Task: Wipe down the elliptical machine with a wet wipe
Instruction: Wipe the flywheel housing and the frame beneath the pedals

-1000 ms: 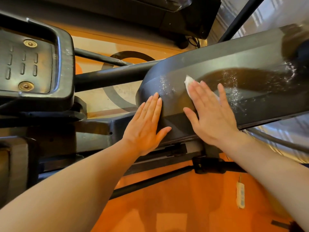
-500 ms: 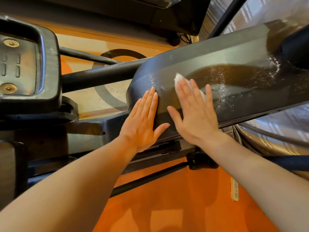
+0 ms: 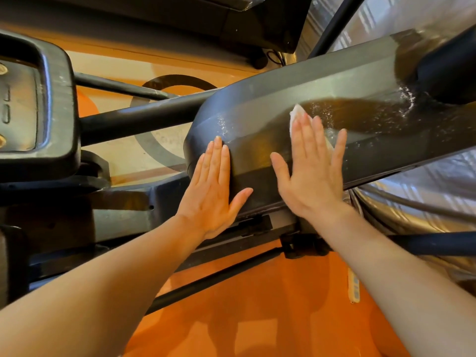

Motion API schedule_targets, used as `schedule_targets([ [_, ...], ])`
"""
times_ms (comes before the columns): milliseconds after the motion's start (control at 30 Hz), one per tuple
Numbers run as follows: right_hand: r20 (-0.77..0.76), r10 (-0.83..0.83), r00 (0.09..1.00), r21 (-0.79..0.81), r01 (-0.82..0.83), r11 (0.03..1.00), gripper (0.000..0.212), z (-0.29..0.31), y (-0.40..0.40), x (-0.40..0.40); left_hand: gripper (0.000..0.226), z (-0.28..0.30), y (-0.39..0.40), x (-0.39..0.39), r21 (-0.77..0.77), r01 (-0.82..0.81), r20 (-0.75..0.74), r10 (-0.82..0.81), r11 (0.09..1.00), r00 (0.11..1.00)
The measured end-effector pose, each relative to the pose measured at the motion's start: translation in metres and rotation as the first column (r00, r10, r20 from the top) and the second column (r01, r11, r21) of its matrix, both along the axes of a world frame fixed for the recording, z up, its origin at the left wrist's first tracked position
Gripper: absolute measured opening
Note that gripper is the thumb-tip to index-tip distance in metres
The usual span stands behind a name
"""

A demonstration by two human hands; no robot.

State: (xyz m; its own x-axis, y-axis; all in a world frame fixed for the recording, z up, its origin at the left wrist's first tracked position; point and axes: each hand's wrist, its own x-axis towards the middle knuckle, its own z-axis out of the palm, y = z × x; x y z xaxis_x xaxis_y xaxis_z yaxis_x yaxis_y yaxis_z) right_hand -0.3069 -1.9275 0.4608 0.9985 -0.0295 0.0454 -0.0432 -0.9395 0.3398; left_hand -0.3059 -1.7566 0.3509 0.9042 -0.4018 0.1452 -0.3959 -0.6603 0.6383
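Right hand (image 3: 313, 173): fingers straight, flat, pressing wet wipe (image 3: 296, 113) against dark elliptical housing (image 3: 334, 81); flat palm likely spreads pressure. Wipe mostly hidden, white corner showing past fingertips. Left hand (image 3: 213, 186): flat, empty, resting on housing's rounded end, apparently bracing. Droplets across housing; orange floor (image 3: 257, 318) below.

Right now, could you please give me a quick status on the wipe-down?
Left hand flat on the elliptical housing. Right hand flat, pressing the wet wipe to the housing. Nothing in the way.
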Motion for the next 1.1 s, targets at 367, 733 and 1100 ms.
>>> schedule_targets([
  [367, -0.013, 0.076, 0.997, 0.040, -0.076, 0.996, 0.060, 0.018, -0.041, -0.005, 0.080, -0.006, -0.002, 0.015, 0.088, 0.167, 0.165, -0.180, 0.982, 0.970],
  [733, -0.192, 0.327, 0.925, -0.069, -0.345, 0.936, 0.055, 0.021, -0.053, -0.010, 0.081, -0.010, -0.003, 0.015, 0.044, 0.173, 0.130, -0.178, 0.984, 0.976],
  [1100, -0.166, 0.442, 0.882, 0.117, -0.428, 0.896, 0.057, 0.030, -0.044, 0.014, 0.079, -0.009, -0.003, 0.013, 0.029, 0.161, 0.140, -0.164, 0.986, 0.977],
])
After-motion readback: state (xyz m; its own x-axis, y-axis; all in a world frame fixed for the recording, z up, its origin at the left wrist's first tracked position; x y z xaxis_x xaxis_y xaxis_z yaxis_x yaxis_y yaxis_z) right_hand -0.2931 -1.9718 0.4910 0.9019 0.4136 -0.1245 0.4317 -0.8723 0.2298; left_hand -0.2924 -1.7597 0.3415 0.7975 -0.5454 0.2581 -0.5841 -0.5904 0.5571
